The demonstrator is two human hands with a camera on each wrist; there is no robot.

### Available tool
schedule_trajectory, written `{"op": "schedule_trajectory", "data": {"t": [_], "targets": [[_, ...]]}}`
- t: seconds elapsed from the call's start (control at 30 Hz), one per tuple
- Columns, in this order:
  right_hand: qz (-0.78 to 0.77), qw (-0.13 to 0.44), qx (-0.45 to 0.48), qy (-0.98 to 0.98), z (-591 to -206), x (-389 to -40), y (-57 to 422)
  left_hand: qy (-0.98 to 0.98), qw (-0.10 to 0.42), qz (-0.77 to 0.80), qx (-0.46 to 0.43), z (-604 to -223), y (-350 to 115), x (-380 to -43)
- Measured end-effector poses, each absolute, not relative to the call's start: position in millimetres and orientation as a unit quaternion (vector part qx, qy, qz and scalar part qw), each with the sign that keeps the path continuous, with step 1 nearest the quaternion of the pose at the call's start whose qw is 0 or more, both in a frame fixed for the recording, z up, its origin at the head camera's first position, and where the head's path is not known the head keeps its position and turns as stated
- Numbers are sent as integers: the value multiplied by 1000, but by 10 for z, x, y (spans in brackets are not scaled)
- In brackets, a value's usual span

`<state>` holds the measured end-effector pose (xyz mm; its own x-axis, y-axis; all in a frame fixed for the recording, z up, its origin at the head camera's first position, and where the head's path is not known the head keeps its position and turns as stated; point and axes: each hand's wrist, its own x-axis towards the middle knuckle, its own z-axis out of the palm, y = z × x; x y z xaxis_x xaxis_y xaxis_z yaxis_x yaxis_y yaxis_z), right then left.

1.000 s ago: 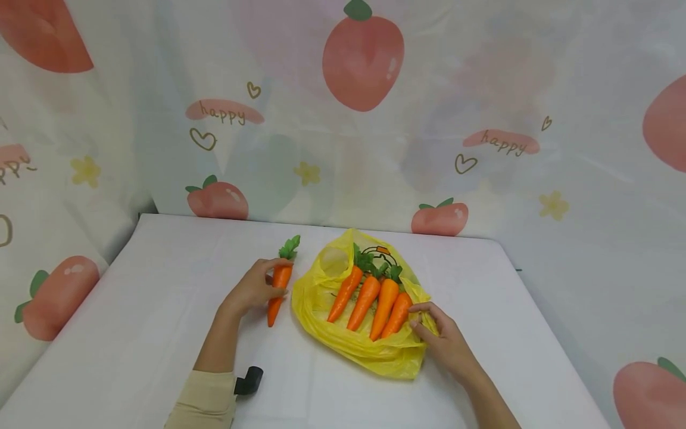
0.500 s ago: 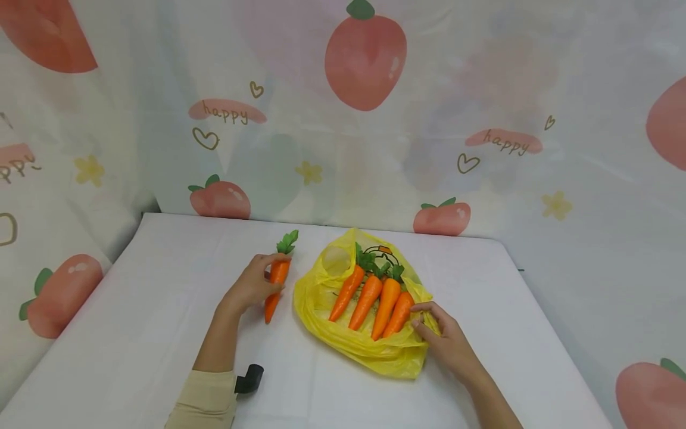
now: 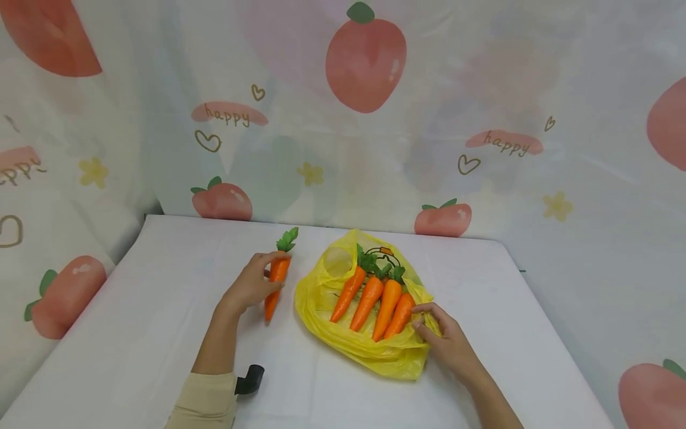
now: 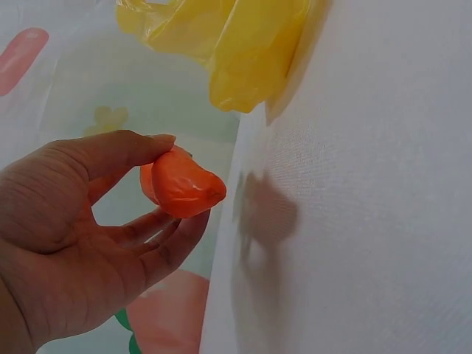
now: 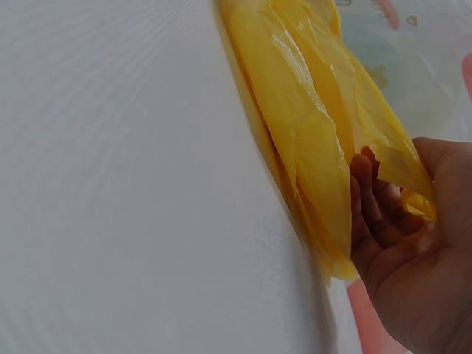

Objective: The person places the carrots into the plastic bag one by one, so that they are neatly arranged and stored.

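Note:
An orange carrot with a green leafy top (image 3: 277, 273) is pinched between the thumb and fingers of my left hand (image 3: 252, 281), left of a yellow plastic bag (image 3: 343, 351). In the left wrist view the carrot (image 4: 186, 188) points its tip at the camera, and its shadow falls on the white surface. Several more carrots (image 3: 367, 302) lie side by side on the spread bag, leaves toward the back. My right hand (image 3: 447, 339) holds the bag's right edge; in the right wrist view the yellow plastic (image 5: 310, 147) passes between thumb and fingers.
A white-covered table (image 3: 161, 310) lies under everything. Behind it and at the sides hangs a fruit-print cloth (image 3: 364, 155). A black angled piece (image 3: 250, 379) sits beside the left forearm's beige sleeve (image 3: 206, 396).
My left hand has shifted slightly left and toward the back with the carrot, widening the space to the bag. My right hand and the carrots on the bag stay in place.

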<state>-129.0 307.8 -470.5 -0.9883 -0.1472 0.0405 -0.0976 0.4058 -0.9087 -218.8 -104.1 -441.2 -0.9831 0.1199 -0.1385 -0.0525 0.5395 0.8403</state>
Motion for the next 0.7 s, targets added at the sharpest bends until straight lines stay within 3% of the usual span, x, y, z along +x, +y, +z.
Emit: {"op": "schedule_trajectory", "data": {"t": [0.7], "targets": [[-547,27,-78,833,-4694,-1280,3076,870,69,485,48,-4286,-1036,-2116]]}}
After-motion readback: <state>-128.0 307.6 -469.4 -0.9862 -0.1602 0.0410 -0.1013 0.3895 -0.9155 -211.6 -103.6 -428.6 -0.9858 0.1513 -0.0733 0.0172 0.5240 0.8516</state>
